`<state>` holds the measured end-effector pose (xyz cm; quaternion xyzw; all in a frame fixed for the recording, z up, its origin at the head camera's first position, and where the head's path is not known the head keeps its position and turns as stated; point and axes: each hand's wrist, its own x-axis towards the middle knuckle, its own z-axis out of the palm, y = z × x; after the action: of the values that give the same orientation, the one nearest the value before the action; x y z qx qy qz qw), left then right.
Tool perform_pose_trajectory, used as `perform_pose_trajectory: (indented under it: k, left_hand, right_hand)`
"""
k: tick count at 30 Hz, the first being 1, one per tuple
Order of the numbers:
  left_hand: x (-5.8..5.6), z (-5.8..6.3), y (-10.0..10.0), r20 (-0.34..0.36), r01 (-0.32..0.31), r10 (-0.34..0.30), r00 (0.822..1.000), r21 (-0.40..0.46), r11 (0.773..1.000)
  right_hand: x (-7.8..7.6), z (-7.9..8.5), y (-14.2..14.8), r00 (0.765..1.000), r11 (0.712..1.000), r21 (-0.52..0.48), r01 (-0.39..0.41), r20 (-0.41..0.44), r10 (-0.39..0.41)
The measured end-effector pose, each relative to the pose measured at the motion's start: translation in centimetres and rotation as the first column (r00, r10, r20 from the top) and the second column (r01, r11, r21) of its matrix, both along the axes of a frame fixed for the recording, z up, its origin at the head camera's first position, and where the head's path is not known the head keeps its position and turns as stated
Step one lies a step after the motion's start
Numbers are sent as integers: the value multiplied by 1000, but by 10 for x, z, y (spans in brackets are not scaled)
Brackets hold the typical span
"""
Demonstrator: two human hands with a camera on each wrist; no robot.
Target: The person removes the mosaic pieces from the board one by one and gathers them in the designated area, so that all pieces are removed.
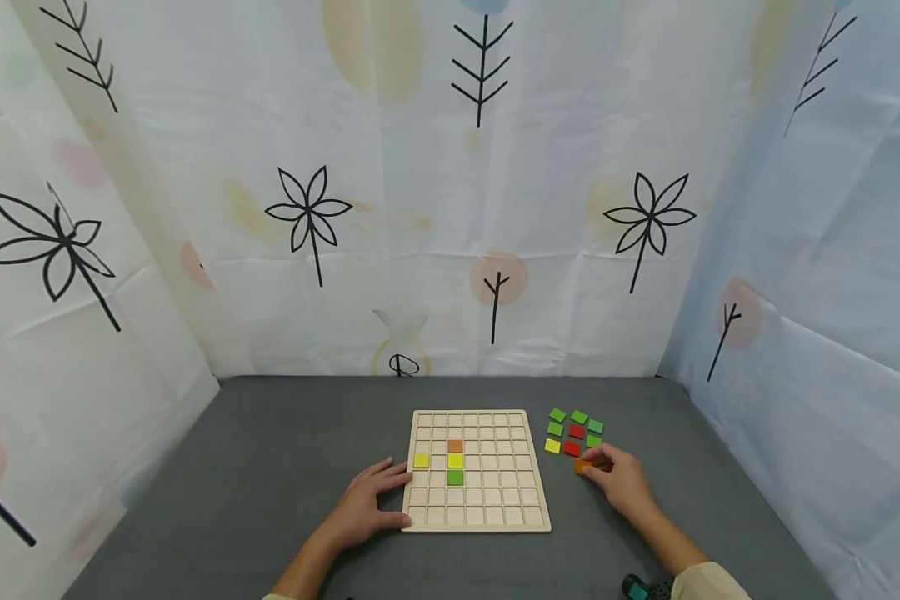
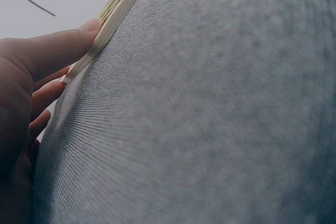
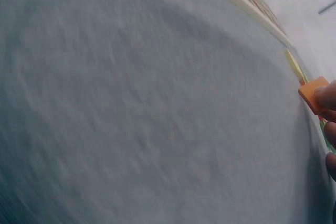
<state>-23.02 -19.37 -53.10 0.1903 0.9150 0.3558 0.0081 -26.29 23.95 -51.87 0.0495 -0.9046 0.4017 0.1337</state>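
Observation:
A light wooden grid board (image 1: pixel 498 492) lies on the grey table, with an orange tile (image 1: pixel 455 446), two yellow tiles (image 1: pixel 421 461) and a green tile (image 1: pixel 455 477) in its squares. My left hand (image 1: pixel 363 504) rests at the board's left edge, thumb and fingertips touching the rim; the left wrist view shows the thumb (image 2: pixel 68 48) against the board's side. Between thumb and fingers, my right hand (image 1: pixel 621 479) pinches an orange square tile (image 3: pixel 313 94), right of the board and at the near side of a group of loose tiles.
Several loose tiles, such as a red tile (image 1: pixel 572 448), a yellow tile (image 1: pixel 552 446) and a green tile (image 1: pixel 557 414), lie right of the board. A dark device (image 1: pixel 637 587) is beside the right sleeve (image 1: pixel 708 582). Patterned cloth (image 1: pixel 420 167) surrounds the table (image 1: pixel 292 433).

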Motion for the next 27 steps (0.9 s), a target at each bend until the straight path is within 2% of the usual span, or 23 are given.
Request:
perform_pose_trajectory:
  k: [7, 15, 27]
  left_hand:
    - [0, 2, 1, 14, -12, 13, 1000, -14, 1000]
    - [0, 2, 2, 14, -15, 15, 1000, -22, 1000]
    - [0, 2, 1, 2, -16, 16, 1000, -22, 1000]
  right_hand:
    - [-7, 0, 12, 999, 998, 62, 27, -23, -25]
    - [-14, 0, 16, 999, 991, 126, 45, 16, -47]
    - [-20, 2, 13, 998, 984, 168, 58, -10, -57]
